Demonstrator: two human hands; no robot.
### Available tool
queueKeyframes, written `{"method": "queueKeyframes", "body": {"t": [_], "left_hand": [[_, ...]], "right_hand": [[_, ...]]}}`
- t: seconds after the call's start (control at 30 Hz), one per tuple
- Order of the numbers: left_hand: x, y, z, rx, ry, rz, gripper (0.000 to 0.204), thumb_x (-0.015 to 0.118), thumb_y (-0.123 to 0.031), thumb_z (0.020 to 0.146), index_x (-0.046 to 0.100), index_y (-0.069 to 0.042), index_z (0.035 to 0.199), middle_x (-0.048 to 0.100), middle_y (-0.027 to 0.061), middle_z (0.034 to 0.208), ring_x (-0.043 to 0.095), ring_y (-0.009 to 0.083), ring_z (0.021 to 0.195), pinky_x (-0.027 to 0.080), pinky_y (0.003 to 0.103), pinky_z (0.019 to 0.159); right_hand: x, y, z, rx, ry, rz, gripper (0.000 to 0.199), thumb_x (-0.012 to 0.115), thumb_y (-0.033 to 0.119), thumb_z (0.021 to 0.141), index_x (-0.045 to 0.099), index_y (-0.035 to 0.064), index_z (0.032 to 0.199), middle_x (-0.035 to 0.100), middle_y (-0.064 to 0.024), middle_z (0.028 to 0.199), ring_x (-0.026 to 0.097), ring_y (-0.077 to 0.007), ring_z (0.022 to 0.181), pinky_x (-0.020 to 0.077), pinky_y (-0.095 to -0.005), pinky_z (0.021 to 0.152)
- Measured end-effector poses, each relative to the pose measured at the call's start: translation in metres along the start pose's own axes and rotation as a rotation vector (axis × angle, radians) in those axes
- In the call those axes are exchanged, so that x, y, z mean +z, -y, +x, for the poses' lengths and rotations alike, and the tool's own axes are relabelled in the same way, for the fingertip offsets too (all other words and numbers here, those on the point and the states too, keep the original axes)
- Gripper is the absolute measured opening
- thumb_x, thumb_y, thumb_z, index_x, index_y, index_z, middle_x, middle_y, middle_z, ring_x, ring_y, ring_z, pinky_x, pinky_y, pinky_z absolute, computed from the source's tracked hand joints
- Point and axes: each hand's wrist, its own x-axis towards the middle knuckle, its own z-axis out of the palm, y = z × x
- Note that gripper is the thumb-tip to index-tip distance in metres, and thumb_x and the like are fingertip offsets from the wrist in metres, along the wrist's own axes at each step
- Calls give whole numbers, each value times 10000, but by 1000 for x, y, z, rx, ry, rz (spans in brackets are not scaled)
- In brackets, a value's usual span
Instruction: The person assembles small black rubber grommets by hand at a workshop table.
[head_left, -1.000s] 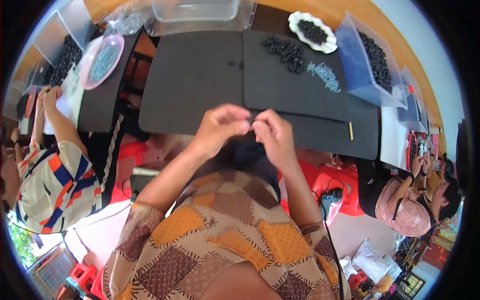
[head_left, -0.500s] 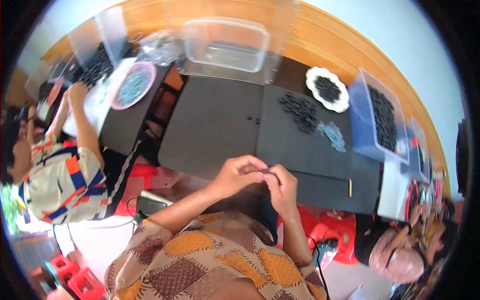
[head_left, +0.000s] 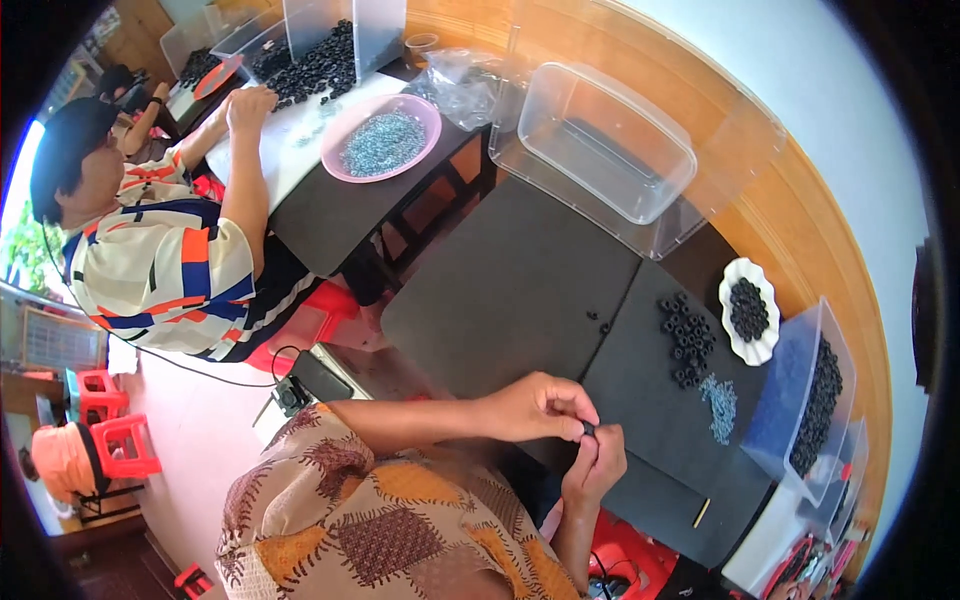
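My left hand [head_left: 545, 406] and my right hand [head_left: 598, 466] meet above the near edge of the black table [head_left: 500, 290]. Their fingertips pinch a small black round part [head_left: 588, 428] between them; most of it is hidden by the fingers. To the right of my hands, a loose pile of black ring-like parts [head_left: 686, 340] lies on the table. Beside it is a smaller heap of thin blue-grey metal pieces [head_left: 718, 408], too small to make out exactly. A couple of single black parts [head_left: 598, 321] lie farther in, by the seam.
A white scalloped dish [head_left: 735, 338] holds black parts, next to a clear bin [head_left: 790, 400] with more. A thin yellow stick [head_left: 702, 513] lies near the right edge. Empty clear tubs [head_left: 610, 140] stand at the back. At left, a co-worker [head_left: 165, 260] sits by a pink bowl [head_left: 425, 115].
My view has turned left, so the table sits farther right and tilted, and more of the co-worker shows. My hands stay together on the small black part.
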Motion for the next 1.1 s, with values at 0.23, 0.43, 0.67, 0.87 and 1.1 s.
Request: {"method": "queueKeyframes", "body": {"t": [0.23, 0.43, 0.67, 0.87, 1.1], "left_hand": [[-2, -8, 3, 26, 61, 193, 183, 681, -65, 890, 651, -12, 1062, 614, 63, 991, 612, 131, 882, 502, 271, 722], [-8, 6, 8, 196, 46, 187, 178, 693, -34, 855, 674, -43, 1032, 635, 70, 1000, 636, 185, 881, 509, 297, 713], [-8, 5, 10, 272, 22, 266, 179, 716, -46, 836, 677, -63, 1011, 648, 75, 1000, 653, 232, 916, 533, 331, 755], [-7, 1, 8, 360, -4, 284, 116, 714, -54, 839, 687, -60, 951, 663, 72, 955, 660, 237, 904, 539, 340, 744], [-7, 4, 9, 242, -70, 169, 133, 753, -61, 782, 710, -36, 905, 647, 79, 817, 652, 218, 739, 509, 313, 632]], "right_hand": [[-8, 4, 1, 128, 57, 84, 190, 500, 171, 949, 558, 17, 855, 545, -152, 745, 540, -317, 643, 411, -406, 575], [-4, 6, 4, 141, 20, 46, 313, 489, 284, 996, 561, 8, 869, 527, -100, 753, 499, -222, 651, 394, -328, 597], [-8, 1, 1, 218, 93, 72, 360, 459, 312, 1003, 557, 18, 820, 532, -103, 742, 483, -218, 628, 360, -341, 567], [-8, 3, 0, 167, 128, 113, 402, 434, 352, 1007, 575, 21, 826, 534, -113, 716, 493, -234, 629, 360, -353, 573], [-7, 8, 4, 210, 120, 37, 454, 450, 357, 1016, 606, 15, 761, 577, -164, 687, 524, -344, 595, 398, -443, 535]]}}
